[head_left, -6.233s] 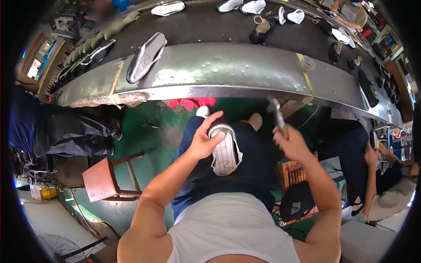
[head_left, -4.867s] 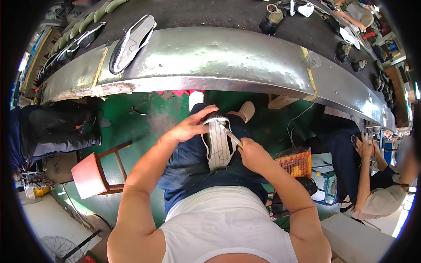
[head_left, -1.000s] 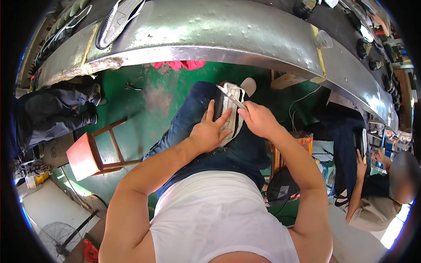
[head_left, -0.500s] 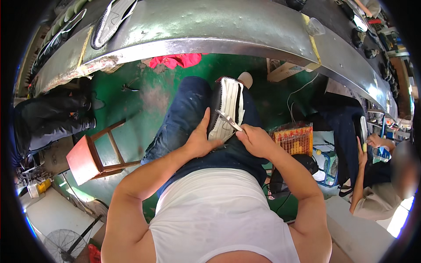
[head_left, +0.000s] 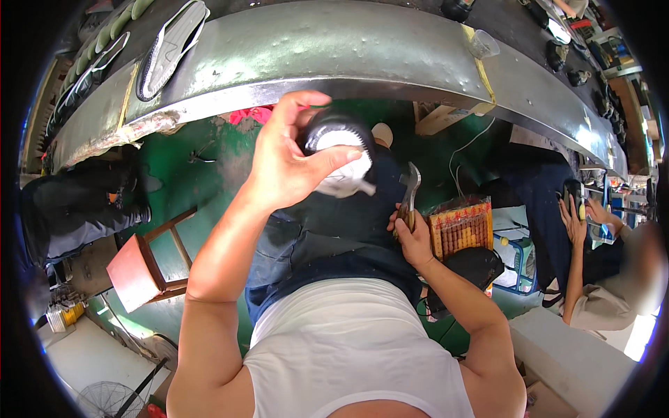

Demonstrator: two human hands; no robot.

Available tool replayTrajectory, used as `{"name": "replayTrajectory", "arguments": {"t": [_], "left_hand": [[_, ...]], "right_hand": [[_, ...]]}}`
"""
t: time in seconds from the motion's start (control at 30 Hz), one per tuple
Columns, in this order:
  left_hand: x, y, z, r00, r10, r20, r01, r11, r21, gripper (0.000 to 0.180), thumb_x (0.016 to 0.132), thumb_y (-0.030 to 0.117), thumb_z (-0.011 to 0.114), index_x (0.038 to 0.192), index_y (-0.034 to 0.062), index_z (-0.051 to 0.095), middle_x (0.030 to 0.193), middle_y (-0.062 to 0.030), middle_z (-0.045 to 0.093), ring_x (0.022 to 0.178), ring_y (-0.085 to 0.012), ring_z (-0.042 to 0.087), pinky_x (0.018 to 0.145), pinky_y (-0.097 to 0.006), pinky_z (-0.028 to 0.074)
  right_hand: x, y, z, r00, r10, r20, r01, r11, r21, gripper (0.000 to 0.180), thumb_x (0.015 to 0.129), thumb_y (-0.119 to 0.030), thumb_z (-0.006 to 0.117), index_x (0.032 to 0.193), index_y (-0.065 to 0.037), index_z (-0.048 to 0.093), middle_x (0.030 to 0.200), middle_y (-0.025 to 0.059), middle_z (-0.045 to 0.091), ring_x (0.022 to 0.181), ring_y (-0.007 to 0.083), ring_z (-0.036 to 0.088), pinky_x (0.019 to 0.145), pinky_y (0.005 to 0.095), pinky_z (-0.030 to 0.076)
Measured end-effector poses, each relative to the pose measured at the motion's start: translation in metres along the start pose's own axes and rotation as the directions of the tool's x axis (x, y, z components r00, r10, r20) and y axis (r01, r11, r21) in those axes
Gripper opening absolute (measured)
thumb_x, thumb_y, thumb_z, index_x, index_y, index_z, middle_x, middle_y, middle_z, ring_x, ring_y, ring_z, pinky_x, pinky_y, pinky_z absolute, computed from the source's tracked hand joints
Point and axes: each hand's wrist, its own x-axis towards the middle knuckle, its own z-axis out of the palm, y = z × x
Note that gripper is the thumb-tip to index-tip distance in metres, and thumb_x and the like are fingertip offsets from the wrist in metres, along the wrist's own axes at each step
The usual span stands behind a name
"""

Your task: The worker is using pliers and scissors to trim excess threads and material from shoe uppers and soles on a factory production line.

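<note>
My left hand [head_left: 286, 157] is raised over my lap, in front of the bench edge. Its fingers and thumb grip a shoe [head_left: 327, 132] with a black upper and a whitish underside. The shoe is seen nearly end-on and somewhat blurred, so its far part is hidden. Down by my right thigh, my right hand [head_left: 412, 233] is closed around what look like lasting pliers [head_left: 412, 187]. Their curved metal head points up and away from me, and a brownish handle shows between the fingers. Pliers and shoe are apart.
A metal-topped bench [head_left: 327, 49] curves across the front, with a pale shoe upper [head_left: 171, 52] on its left part. A wooden stool [head_left: 136, 275] stands at left, a beaded seat mat [head_left: 460, 233] at right. Other people sit on both sides. A fan [head_left: 111, 400] is at lower left.
My left hand has lifted the shoe from my lap, forward and up, turning it end-on. My right hand has drawn the pliers off the shoe, rightward and slightly back, their head now upward.
</note>
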Motion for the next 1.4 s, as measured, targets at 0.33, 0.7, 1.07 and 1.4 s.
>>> {"name": "replayTrajectory", "arguments": {"t": [0.33,0.7,1.07,1.4], "left_hand": [[-0.045,-0.131,-0.017,0.867,-0.492,0.081,0.431,0.821,0.375,0.046,0.086,0.016,0.075,0.124,-0.0062,0.063,0.115,-0.0179,0.069,0.107,-0.0215,0.064,0.094,-0.033,0.049],[-0.116,-0.110,-0.014,0.976,-0.028,-0.216,0.147,0.816,0.560,0.021,0.082,-0.001,0.068,0.102,-0.0005,0.073,0.092,-0.0154,0.069,0.082,-0.0269,0.067,0.073,-0.032,0.053],[-0.125,-0.148,-0.012,0.870,-0.454,-0.192,0.469,0.882,0.038,0.051,0.105,0.029,0.040,0.145,-0.0043,0.042,0.146,-0.0216,0.046,0.138,-0.0296,0.041,0.115,-0.036,0.030],[-0.117,-0.129,-0.010,0.889,-0.458,-0.003,0.458,0.889,0.014,0.060,0.108,0.022,0.037,0.157,-0.0009,0.012,0.159,-0.0159,0.026,0.147,-0.0216,0.024,0.118,-0.030,0.019]], "right_hand": [[0.023,-0.059,-0.006,0.968,0.177,0.181,-0.096,0.918,-0.385,0.027,0.096,-0.019,0.057,0.114,0.002,0.058,0.089,0.0121,0.068,0.080,0.0220,0.068,0.077,0.0335,0.052],[0.054,-0.102,0.014,0.751,0.046,0.659,0.462,0.676,-0.574,0.050,0.089,-0.013,0.063,0.130,0.012,0.050,0.119,0.0323,0.059,0.112,0.0445,0.059,0.097,0.0448,0.047],[0.075,-0.147,0.044,0.692,0.427,0.582,0.440,0.390,-0.809,0.029,0.093,-0.023,0.060,0.102,0.004,0.057,0.088,0.0259,0.066,0.087,0.0435,0.064,0.078,0.0502,0.050],[0.032,-0.074,0.044,0.907,0.150,0.393,0.144,0.766,-0.627,0.027,0.092,-0.025,0.063,0.102,0.001,0.059,0.088,0.0213,0.067,0.083,0.0422,0.065,0.074,0.0483,0.051]]}}
